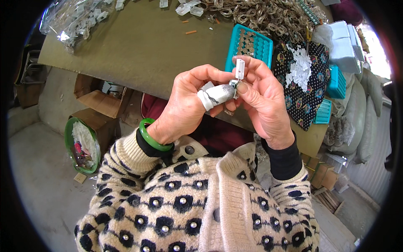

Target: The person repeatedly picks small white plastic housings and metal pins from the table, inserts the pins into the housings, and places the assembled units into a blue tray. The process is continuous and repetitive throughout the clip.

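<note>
Both my hands meet above the near edge of the table. My left hand [184,94] wears a smudged white cover [215,97] on its thumb and pinches a small part, largely hidden by the fingertips. My right hand [268,94] closes on the same part from the other side. A small white plastic piece [240,68] stands upright between the fingers, just above the pinch. Right behind the hands lies a teal plastic tray [262,47], with round brownish pieces [246,41] in some of its hollows.
A pile of clear brownish loops [256,12] covers the table's far side. On the right, white pieces [299,67] are heaped on dark patterned cloth [312,107]. A clear bag [77,19] of white parts sits far left. Below it are cardboard boxes [98,103] and a green basin [69,143].
</note>
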`<state>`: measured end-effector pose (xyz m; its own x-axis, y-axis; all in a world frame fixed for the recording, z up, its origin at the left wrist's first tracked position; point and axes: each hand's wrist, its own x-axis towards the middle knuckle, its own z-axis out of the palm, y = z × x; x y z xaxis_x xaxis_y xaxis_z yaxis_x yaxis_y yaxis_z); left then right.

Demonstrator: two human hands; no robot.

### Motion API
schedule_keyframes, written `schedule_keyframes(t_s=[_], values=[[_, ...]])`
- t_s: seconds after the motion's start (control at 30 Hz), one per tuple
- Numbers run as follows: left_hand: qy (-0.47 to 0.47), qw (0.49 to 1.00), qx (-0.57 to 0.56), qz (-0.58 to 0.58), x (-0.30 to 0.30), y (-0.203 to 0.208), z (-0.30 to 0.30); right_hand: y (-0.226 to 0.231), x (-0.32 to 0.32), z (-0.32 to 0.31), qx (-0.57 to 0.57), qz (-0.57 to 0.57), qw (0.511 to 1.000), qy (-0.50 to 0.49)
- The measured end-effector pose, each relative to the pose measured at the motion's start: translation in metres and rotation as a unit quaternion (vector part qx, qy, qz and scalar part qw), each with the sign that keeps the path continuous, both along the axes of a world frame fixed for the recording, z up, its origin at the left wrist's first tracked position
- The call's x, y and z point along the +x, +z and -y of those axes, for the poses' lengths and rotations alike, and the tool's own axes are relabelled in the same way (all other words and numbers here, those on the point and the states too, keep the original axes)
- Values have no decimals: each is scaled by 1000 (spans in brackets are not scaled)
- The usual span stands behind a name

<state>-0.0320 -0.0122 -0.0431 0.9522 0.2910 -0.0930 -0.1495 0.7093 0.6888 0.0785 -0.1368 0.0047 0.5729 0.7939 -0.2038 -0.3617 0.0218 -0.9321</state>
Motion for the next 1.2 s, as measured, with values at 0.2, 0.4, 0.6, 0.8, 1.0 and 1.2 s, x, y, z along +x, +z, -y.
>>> schedule_keyframes(t_s=[0.2,0.4,0.6,0.8,1.0,1.2], values=[[-14,994,-104,6,-3,-6,-5,-9,2,-7,2,163,985,-56],[-25,986,-164,21,-3,-7,-8,-17,-4,-10,3,369,923,-107],[-11,988,-150,26,-4,-6,-3,-20,-11,-11,12,388,909,-150],[32,993,-108,31,-2,-8,6,-26,-5,-16,78,539,830,-121],[8,979,-197,42,1,-10,9,-18,-13,-3,25,490,870,-37],[-53,971,-229,34,3,-19,15,-33,-4,-3,89,619,778,-60]])
